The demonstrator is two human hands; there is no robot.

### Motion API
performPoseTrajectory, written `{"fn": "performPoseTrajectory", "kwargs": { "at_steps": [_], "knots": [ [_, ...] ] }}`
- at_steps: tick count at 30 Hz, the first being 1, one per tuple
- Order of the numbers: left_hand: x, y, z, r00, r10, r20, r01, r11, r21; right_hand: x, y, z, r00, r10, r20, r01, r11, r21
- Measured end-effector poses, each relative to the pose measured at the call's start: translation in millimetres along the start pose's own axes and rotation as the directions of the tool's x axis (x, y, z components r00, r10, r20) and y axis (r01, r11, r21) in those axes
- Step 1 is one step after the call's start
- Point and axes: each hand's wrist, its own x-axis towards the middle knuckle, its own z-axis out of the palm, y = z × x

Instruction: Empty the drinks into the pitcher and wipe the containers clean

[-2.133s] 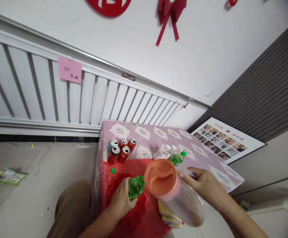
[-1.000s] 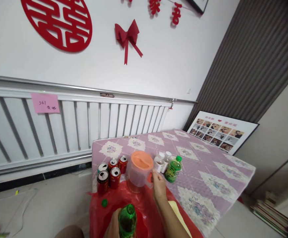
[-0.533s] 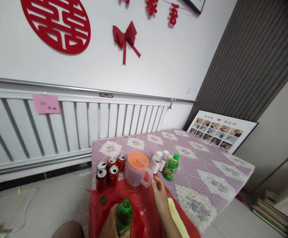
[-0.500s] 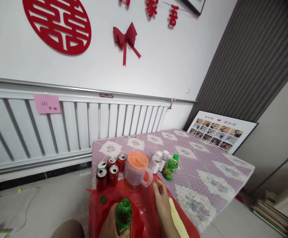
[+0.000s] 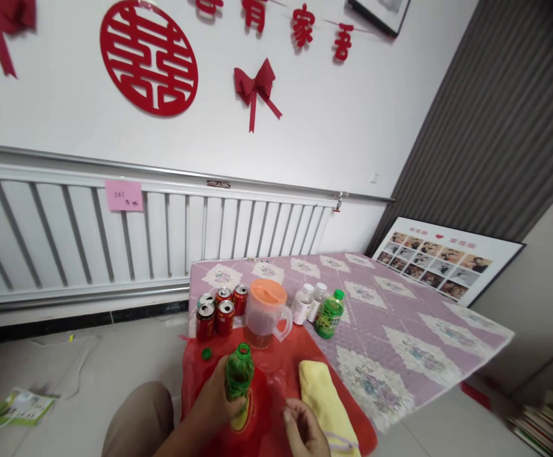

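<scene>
My left hand [image 5: 219,397] is wrapped round an uncapped green bottle [image 5: 240,374], held upright over the red plastic sheet [image 5: 269,368]. A green cap [image 5: 207,353] lies on the sheet, up and left of the bottle. My right hand [image 5: 305,428] hovers low over the sheet with its fingers curled together; what they pinch, if anything, I cannot make out. Close by on its right lies a folded yellow cloth [image 5: 326,400]. Beyond the hands stands a clear pitcher [image 5: 260,320] with an orange lid and some liquid in its bottom.
Several opened drink cans [image 5: 225,317] cluster left of the pitcher. To its right are two white-capped bottles [image 5: 302,304] and a capped green bottle [image 5: 330,315]. The table has a purple floral cover [image 5: 371,346]. A radiator [image 5: 162,235] runs along the wall behind.
My right hand has pulled back from beside the pitcher toward me, uncovering the yellow cloth. The green bottle stays in my left hand. The head view has shifted left and slightly up.
</scene>
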Motion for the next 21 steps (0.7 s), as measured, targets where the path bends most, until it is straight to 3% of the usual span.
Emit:
{"fn": "performPoseTrajectory", "kwargs": {
  "at_steps": [5, 11, 16, 21],
  "knots": [
    [1.7, 4.3, -2.4, 0.999, 0.001, 0.032, -0.001, 1.000, -0.017, 23.6, -19.4, 10.5, 0.976, 0.013, 0.218, 0.007, 0.996, -0.091],
    [0.7, 14.9, -5.7, 0.999, -0.043, 0.017, 0.042, 0.998, 0.044, 55.2, -11.9, 36.7, 0.929, -0.076, 0.362, 0.145, 0.975, -0.167],
    [-0.2, 22.8, -2.0, 0.997, -0.078, -0.022, 0.079, 0.997, 0.001, 70.3, 3.5, 44.8, 0.927, -0.043, 0.372, 0.089, 0.990, -0.106],
    [-6.9, 11.5, 4.1, 0.987, -0.160, -0.021, 0.158, 0.984, -0.080, 73.8, 19.9, 41.4, 0.928, 0.018, 0.372, 0.025, 0.993, -0.111]
  ]
}}
